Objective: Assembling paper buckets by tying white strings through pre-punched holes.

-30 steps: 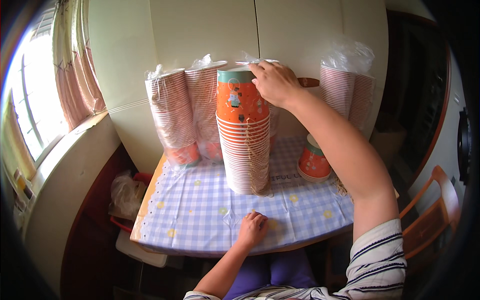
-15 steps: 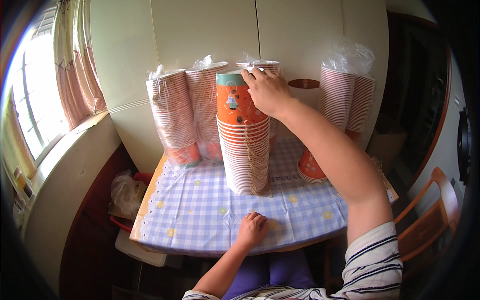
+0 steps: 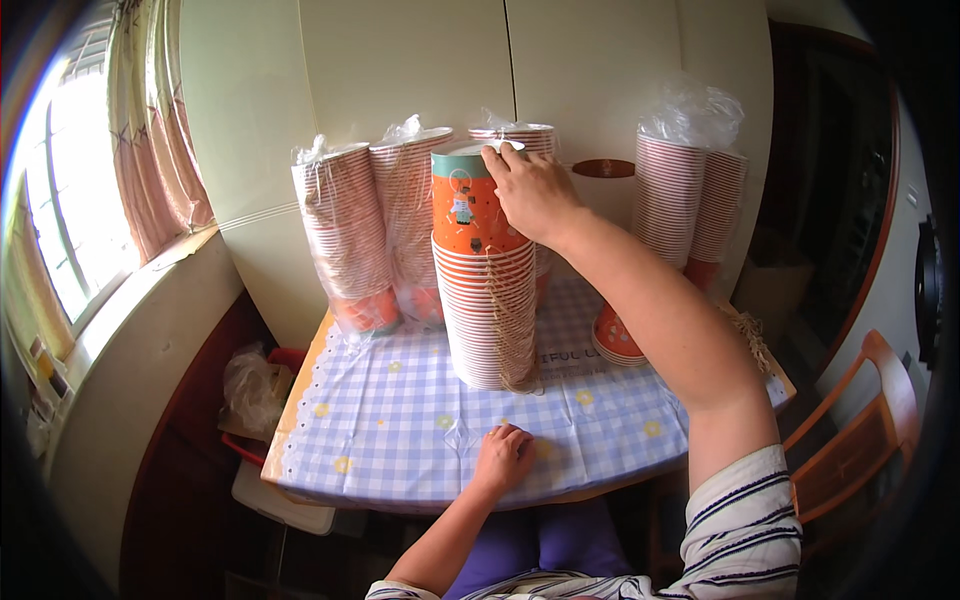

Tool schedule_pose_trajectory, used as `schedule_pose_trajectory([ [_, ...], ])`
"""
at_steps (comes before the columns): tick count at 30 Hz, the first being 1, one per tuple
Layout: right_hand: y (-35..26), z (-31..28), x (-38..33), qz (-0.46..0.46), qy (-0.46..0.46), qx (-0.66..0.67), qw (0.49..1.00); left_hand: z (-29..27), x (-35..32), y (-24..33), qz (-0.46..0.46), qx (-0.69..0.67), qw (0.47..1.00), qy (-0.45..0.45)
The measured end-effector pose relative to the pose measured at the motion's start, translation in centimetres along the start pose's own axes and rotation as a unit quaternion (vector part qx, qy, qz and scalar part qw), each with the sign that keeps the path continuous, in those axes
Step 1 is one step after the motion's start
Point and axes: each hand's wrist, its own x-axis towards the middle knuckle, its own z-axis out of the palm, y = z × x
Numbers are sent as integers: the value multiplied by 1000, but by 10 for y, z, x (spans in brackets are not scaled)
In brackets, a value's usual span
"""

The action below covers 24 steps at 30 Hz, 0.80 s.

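Observation:
A tall stack of orange paper buckets [image 3: 463, 222] stands upside down at the middle of the table, the topmost showing a teal band and a cartoon figure. White rims are nested below it, and twisted cord handles [image 3: 512, 330] hang down the stack's right side. My right hand [image 3: 535, 190] reaches across and has its bent fingers over the top edge of the uppermost bucket; its thumb is hidden. In front of the stack, my left hand [image 3: 505, 458] rests on the checked tablecloth [image 3: 390, 440], fingers curled in, with nothing visible in it.
Plastic-wrapped bucket stacks stand at back left [image 3: 345, 230], behind the middle stack [image 3: 512, 133], and at back right [image 3: 670, 200]. A pale container with a brown top [image 3: 604, 185] and orange buckets [image 3: 612, 335] are partly behind my right arm. A wooden chair [image 3: 860, 430] stands at right.
The view has shifted slightly. My right fingers stay on the top bucket while the forearm sits a touch lower; my left hand keeps its place.

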Motion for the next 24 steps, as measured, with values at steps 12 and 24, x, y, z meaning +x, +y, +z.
schedule_pose_trajectory([
  [12, 10, 19, -83, 75, 125, 215, 966, 0, 2, 3, 11, -13, 1000, 1],
  [24, -66, 92, -352, 364, -108, 336, 862, 2, 1, 1, 31, -16, 998, 42],
])
